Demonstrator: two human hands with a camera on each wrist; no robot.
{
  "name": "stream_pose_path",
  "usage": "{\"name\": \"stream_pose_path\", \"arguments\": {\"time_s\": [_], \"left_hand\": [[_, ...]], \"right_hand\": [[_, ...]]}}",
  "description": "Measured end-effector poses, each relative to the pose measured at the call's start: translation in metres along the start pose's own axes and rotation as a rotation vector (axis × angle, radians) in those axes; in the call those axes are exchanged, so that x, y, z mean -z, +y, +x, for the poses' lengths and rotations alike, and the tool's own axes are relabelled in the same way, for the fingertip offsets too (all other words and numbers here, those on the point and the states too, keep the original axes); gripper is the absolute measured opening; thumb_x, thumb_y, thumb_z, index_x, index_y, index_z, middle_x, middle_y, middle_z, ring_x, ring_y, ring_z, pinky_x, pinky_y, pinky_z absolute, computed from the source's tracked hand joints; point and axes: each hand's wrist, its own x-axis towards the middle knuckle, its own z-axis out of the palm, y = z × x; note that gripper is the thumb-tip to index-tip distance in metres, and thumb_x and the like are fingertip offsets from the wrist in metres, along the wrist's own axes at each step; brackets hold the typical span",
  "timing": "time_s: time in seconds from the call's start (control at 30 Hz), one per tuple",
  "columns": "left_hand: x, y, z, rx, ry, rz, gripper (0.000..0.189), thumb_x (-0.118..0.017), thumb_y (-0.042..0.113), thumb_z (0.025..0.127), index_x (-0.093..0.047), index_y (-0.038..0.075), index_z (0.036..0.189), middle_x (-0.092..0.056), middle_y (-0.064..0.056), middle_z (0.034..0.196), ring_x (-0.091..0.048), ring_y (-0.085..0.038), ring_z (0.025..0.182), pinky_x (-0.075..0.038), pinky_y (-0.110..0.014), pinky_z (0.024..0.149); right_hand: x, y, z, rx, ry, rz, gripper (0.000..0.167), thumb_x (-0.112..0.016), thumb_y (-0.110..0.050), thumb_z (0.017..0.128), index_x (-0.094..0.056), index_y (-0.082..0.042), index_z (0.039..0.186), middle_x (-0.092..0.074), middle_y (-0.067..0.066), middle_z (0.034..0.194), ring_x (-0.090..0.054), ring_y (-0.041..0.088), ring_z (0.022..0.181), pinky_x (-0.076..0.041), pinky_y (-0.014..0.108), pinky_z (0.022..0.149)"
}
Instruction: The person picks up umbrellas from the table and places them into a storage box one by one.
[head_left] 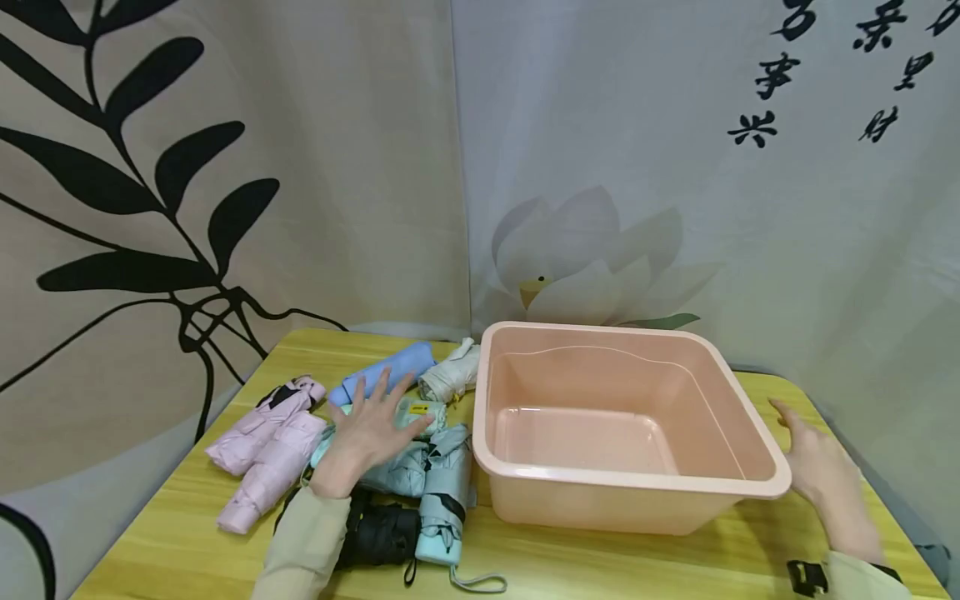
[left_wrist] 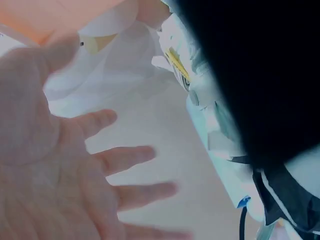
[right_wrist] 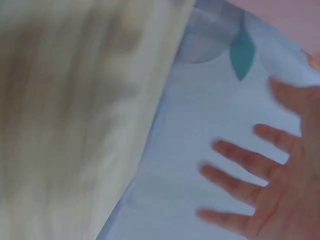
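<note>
My left hand (head_left: 372, 435) hovers with spread fingers over a cluster of folded umbrellas, holding nothing. Beneath and around it lie a blue umbrella (head_left: 390, 371), a mint one with a yellow label (head_left: 424, 409), a grey-blue one (head_left: 444, 492) with a wrist loop, and a black one (head_left: 384, 533). Two lilac umbrellas (head_left: 273, 468) lie to its left, and a pale grey one (head_left: 455, 372) sits beyond. To the right stands a pink plastic tub (head_left: 600, 504). Just outside the tub's right side is my right hand (head_left: 819, 467), its palm bare and fingers extended in the right wrist view.
The yellow wood-grain table (head_left: 585, 567) carries everything. Behind it hangs a printed curtain (head_left: 375, 167) with black leaves, a lotus and dark characters. The tub's high rim rises between the umbrellas and my right hand. A dark strap (head_left: 808, 577) circles my right wrist.
</note>
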Motion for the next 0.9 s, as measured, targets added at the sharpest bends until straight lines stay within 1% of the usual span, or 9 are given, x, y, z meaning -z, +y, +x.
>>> {"name": "stream_pose_path", "arguments": {"time_s": [0.1, 0.17, 0.23, 0.3, 0.37, 0.57, 0.63, 0.77, 0.9], "left_hand": [[0.004, 0.002, 0.001, -0.019, 0.019, -0.036, 0.066, -0.051, 0.046, 0.094, -0.032, 0.015, 0.149, -0.061, -0.025, 0.118, -0.064, -0.041, 0.087, -0.050, -0.056, 0.071], [0.008, 0.003, 0.002, -0.051, 0.028, -0.069, 0.059, -0.054, 0.037, 0.095, -0.038, 0.009, 0.145, -0.067, -0.023, 0.092, -0.056, -0.025, 0.054, -0.044, -0.037, 0.050], [0.015, 0.005, 0.004, -0.087, 0.026, -0.098, 0.055, -0.056, 0.031, 0.095, -0.043, 0.005, 0.142, -0.067, -0.020, 0.081, -0.047, -0.016, 0.043, -0.036, -0.030, 0.045], [0.022, 0.008, 0.009, -0.124, 0.032, -0.117, 0.052, -0.057, 0.028, 0.094, -0.046, 0.002, 0.138, -0.069, -0.020, 0.099, -0.046, -0.012, 0.045, -0.036, -0.028, 0.047], [0.028, 0.013, 0.015, -0.161, 0.035, -0.126, 0.050, -0.058, 0.026, 0.094, -0.048, 0.001, 0.136, -0.066, -0.021, 0.115, -0.054, -0.016, 0.051, -0.038, -0.027, 0.048], [0.037, 0.029, 0.045, -0.210, 0.006, -0.112, 0.046, -0.055, 0.025, 0.095, -0.049, 0.002, 0.135, -0.063, -0.023, 0.121, -0.061, -0.016, 0.058, -0.043, -0.025, 0.052], [0.036, 0.033, 0.057, -0.220, -0.006, -0.104, 0.045, -0.056, 0.023, 0.095, -0.050, 0.001, 0.134, -0.063, -0.023, 0.120, -0.053, -0.013, 0.049, -0.043, -0.026, 0.051], [0.028, 0.037, 0.082, -0.226, -0.030, -0.062, 0.047, -0.057, 0.025, 0.094, -0.049, 0.003, 0.135, -0.060, -0.021, 0.126, -0.067, -0.024, 0.078, -0.053, -0.036, 0.070], [0.015, 0.036, 0.104, -0.211, -0.070, -0.029, 0.054, -0.058, 0.029, 0.094, -0.044, 0.004, 0.140, -0.054, -0.019, 0.136, -0.059, -0.034, 0.116, -0.049, -0.046, 0.094]], "right_hand": [[0.010, -0.009, -0.001, 0.011, 0.096, 0.111, 0.052, -0.050, -0.033, 0.097, -0.047, 0.006, 0.132, -0.062, 0.033, 0.112, -0.065, 0.043, 0.091, -0.047, 0.056, 0.066], [0.019, -0.016, -0.002, 0.019, 0.139, 0.203, 0.044, -0.051, -0.030, 0.097, -0.056, 0.004, 0.125, -0.070, 0.025, 0.103, -0.069, 0.013, 0.080, -0.048, 0.043, 0.064], [0.029, -0.022, -0.001, 0.020, 0.140, 0.319, 0.045, -0.051, -0.032, 0.097, -0.057, 0.002, 0.125, -0.075, 0.003, 0.094, -0.059, -0.012, 0.076, -0.049, 0.031, 0.065], [0.040, -0.029, 0.000, 0.022, 0.096, 0.431, 0.047, -0.049, -0.035, 0.098, -0.054, 0.000, 0.130, -0.070, -0.019, 0.092, -0.047, -0.026, 0.077, -0.047, 0.019, 0.065], [0.049, -0.035, 0.002, 0.027, 0.035, 0.515, 0.050, -0.047, -0.036, 0.099, -0.049, 0.000, 0.133, -0.059, -0.036, 0.092, -0.053, -0.023, 0.081, -0.047, 0.013, 0.066], [0.059, -0.049, 0.008, 0.054, -0.074, 0.506, 0.059, -0.048, -0.038, 0.098, -0.040, 0.004, 0.139, -0.048, -0.039, 0.094, -0.051, -0.021, 0.083, -0.049, 0.012, 0.069], [0.057, -0.052, 0.008, 0.066, -0.059, 0.475, 0.058, -0.050, -0.037, 0.097, -0.042, 0.003, 0.138, -0.047, -0.039, 0.094, -0.050, -0.021, 0.082, -0.047, 0.012, 0.068], [0.053, -0.057, 0.006, 0.075, -0.018, 0.434, 0.054, -0.053, -0.035, 0.096, -0.047, 0.000, 0.136, -0.063, -0.014, 0.106, -0.048, -0.022, 0.081, -0.044, 0.013, 0.066], [0.047, -0.060, 0.005, 0.078, 0.028, 0.406, 0.049, -0.055, -0.033, 0.095, -0.051, -0.003, 0.134, -0.064, 0.010, 0.114, -0.047, -0.022, 0.079, -0.044, 0.015, 0.063]]}}
